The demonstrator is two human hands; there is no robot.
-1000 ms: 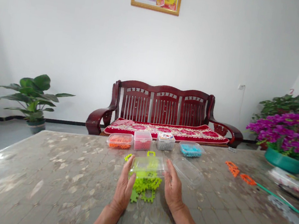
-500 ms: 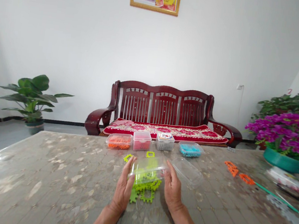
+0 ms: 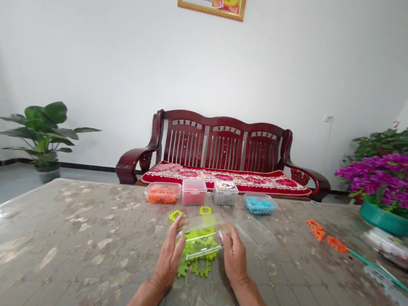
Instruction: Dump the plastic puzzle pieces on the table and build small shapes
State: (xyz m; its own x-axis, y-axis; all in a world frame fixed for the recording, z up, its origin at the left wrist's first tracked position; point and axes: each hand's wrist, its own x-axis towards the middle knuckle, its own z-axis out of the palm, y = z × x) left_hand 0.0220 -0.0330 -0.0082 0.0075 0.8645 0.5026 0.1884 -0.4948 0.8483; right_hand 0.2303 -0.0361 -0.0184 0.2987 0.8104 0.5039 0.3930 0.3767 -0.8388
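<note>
Between my two hands is a clear plastic box (image 3: 202, 239), tilted and see-through. My left hand (image 3: 170, 255) grips its left end, thumb toward me. My right hand (image 3: 234, 254) grips the right end. Under and behind the box lies a pile of lime-green toothed plastic pieces (image 3: 201, 267), partly seen through its walls. Two more lime-green pieces lie apart beyond it, a square frame (image 3: 205, 210) and another small frame (image 3: 176, 215). A clear lid (image 3: 256, 235) lies flat on the table, right of the box.
Along the table's far side stand containers of orange pieces (image 3: 162, 193), red pieces (image 3: 194, 192), grey pieces (image 3: 225, 193) and blue pieces (image 3: 259, 204). At right are loose orange pieces (image 3: 336, 244), a green stick (image 3: 377, 268), grey pieces (image 3: 393, 290) and a flower pot (image 3: 388, 219).
The clear box has tilted between my hands, its near side turning. My hands stay in nearly the same place, and the pieces on the table have not moved.
</note>
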